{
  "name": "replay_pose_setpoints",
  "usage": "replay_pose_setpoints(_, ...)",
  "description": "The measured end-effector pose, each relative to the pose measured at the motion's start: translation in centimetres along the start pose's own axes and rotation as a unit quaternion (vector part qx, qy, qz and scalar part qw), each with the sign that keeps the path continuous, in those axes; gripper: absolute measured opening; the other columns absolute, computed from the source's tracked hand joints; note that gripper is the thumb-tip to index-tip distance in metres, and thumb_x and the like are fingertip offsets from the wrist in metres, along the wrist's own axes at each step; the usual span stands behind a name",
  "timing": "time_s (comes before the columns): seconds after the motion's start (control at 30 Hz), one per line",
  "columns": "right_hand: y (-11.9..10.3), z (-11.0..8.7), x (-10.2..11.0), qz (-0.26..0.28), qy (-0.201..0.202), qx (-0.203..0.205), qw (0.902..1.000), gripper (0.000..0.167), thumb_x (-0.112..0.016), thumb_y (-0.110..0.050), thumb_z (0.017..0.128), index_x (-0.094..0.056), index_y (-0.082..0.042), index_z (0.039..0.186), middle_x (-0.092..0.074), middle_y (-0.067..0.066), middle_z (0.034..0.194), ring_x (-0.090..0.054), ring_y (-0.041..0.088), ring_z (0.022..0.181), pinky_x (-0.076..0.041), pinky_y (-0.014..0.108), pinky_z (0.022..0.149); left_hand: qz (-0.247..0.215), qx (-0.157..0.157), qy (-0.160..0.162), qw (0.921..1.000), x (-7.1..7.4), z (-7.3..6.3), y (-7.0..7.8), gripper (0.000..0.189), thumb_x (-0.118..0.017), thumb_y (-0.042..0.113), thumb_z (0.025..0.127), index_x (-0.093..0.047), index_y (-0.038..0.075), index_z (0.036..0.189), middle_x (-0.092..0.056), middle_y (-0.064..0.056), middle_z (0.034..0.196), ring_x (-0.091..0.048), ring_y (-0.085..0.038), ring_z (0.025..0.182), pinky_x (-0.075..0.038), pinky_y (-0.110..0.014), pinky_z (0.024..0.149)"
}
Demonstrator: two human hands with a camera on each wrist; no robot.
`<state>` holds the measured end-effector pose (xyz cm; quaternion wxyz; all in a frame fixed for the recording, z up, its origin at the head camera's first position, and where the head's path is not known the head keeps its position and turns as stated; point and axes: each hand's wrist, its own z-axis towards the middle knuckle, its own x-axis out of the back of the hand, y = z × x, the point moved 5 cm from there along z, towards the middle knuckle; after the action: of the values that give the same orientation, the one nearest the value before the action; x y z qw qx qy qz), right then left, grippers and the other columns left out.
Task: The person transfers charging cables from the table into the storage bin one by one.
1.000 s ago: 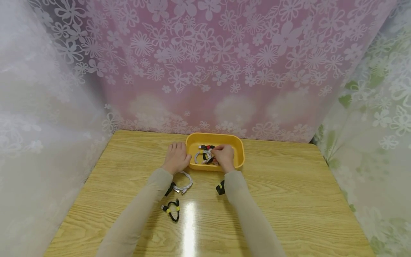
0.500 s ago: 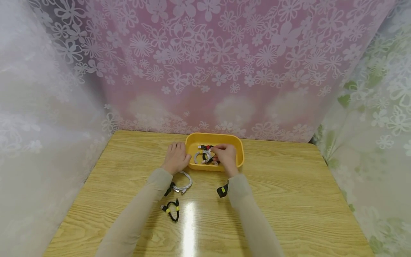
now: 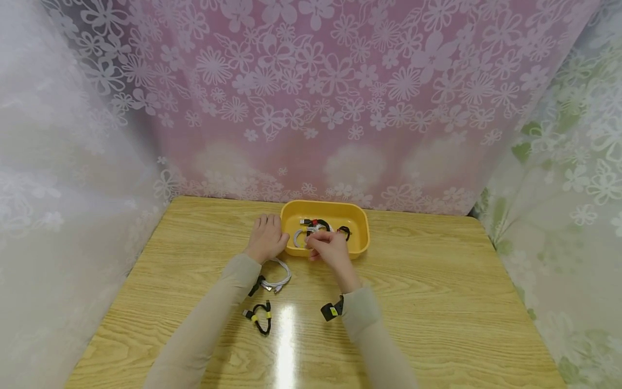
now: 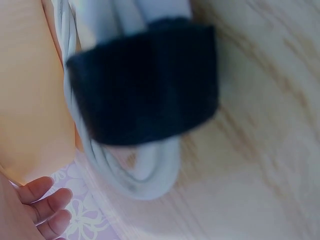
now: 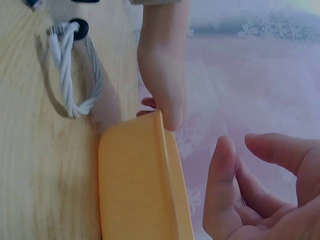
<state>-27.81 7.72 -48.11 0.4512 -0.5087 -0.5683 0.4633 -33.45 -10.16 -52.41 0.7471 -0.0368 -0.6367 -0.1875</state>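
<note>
My left hand (image 3: pixel 264 237) holds the left end of a yellow plastic bin (image 3: pixel 363 249), thumb over the rim and fingers outside. In the right wrist view, this hand (image 5: pixel 162 85) shows at the bin's corner. My right hand (image 3: pixel 330 248) is above the bin's near rim. In its wrist view, thumb and fingertips (image 5: pixel 225 152) are apart with nothing between them. A black cable with red (image 3: pixel 320 222), a looped grey-white cable (image 3: pixel 297 237) and a small dark coiled cable (image 3: pixel 344 232) lie in the bin. My right hand partly hides the contents.
On the wooden table (image 3: pixel 437 281), a coiled white cable (image 3: pixel 282 278) with a black strap (image 4: pixel 145 85) lies near my left wrist. A short black cable with yellow ties (image 3: pixel 264 319) lies closer to me. Floral curtains (image 3: pixel 316 108) hang behind and at both sides.
My right hand has drawn back from inside the bin toward me and to the left, over the near rim. The dark coiled cable at the right has come into view. My left hand stays put.
</note>
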Motion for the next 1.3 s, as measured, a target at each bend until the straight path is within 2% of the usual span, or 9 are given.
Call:
replay_pose_setpoints(0.23,0.7,-1.3,-0.4,0.010,-0.003,-0.003,0.9999,0.014,-0.068,-0.005,0.090,-0.072,0.006,0.097,-0.071,0.016,0.086,-0.064,0.024,0.060,-0.058,0.038,0.063,-0.006,0.000,0.004,1.0000,-0.1,0.1,-0.1,0.021,-0.047,0.022,0.097,-0.045,0.001,0.094,-0.046,-0.017,0.096,-0.037,-0.033,0.088,-0.031,-0.045,0.084)
replay_pose_setpoints(0.37,1.4,-1.8,-0.7,0.021,-0.010,-0.009,0.9997,0.017,-0.068,-0.004,0.090,-0.070,0.010,0.100,-0.070,0.018,0.089,-0.063,0.020,0.058,-0.058,0.040,0.064,-0.005,0.001,-0.003,1.0000,-0.1,0.2,-0.1,0.022,-0.048,0.022,0.097,-0.045,0.000,0.095,-0.047,-0.017,0.097,-0.037,-0.033,0.089,-0.030,-0.045,0.085)
replay_pose_setpoints(0.6,2.4,-3.0,-1.6,0.016,-0.036,-0.019,0.9990,0.020,-0.067,-0.003,0.090,-0.070,0.012,0.102,-0.070,0.012,0.082,-0.062,0.015,0.057,-0.058,0.037,0.062,-0.003,0.001,-0.009,1.0000,-0.2,0.2,-0.2,0.022,-0.047,0.022,0.098,-0.046,0.000,0.096,-0.047,-0.018,0.098,-0.037,-0.033,0.089,-0.030,-0.045,0.084)
replay_pose_setpoints(0.83,1.3,-5.4,-2.7,0.007,-0.065,-0.030,0.9974,0.015,-0.064,0.002,0.089,-0.070,0.013,0.097,-0.070,0.020,0.082,-0.062,0.016,0.057,-0.058,0.046,0.067,-0.008,0.002,-0.005,1.0000,-0.3,0.2,-0.3,0.021,-0.046,0.022,0.098,-0.046,0.001,0.096,-0.048,-0.017,0.098,-0.038,-0.033,0.089,-0.030,-0.045,0.085)
replay_pose_setpoints(0.97,1.2,-6.5,-3.4,0.001,-0.070,-0.031,0.9971,0.018,-0.064,0.002,0.088,-0.069,0.016,0.099,-0.069,0.026,0.087,-0.060,0.014,0.057,-0.058,0.045,0.065,-0.011,-0.001,-0.002,0.9999,-0.2,0.3,-0.2,0.020,-0.047,0.021,0.098,-0.046,0.001,0.096,-0.048,-0.018,0.098,-0.037,-0.033,0.089,-0.030,-0.045,0.084)
replay_pose_setpoints(1.3,6.2,-6.9,-5.9,-0.040,-0.104,-0.018,0.9937,0.016,-0.067,-0.003,0.085,-0.071,0.011,0.093,-0.067,0.019,0.073,-0.058,0.012,0.050,-0.056,0.038,0.053,-0.017,0.000,-0.010,0.9998,-0.2,0.1,-0.2,0.020,-0.045,0.021,0.098,-0.045,0.001,0.096,-0.047,-0.017,0.098,-0.035,-0.032,0.088,-0.028,-0.044,0.084)
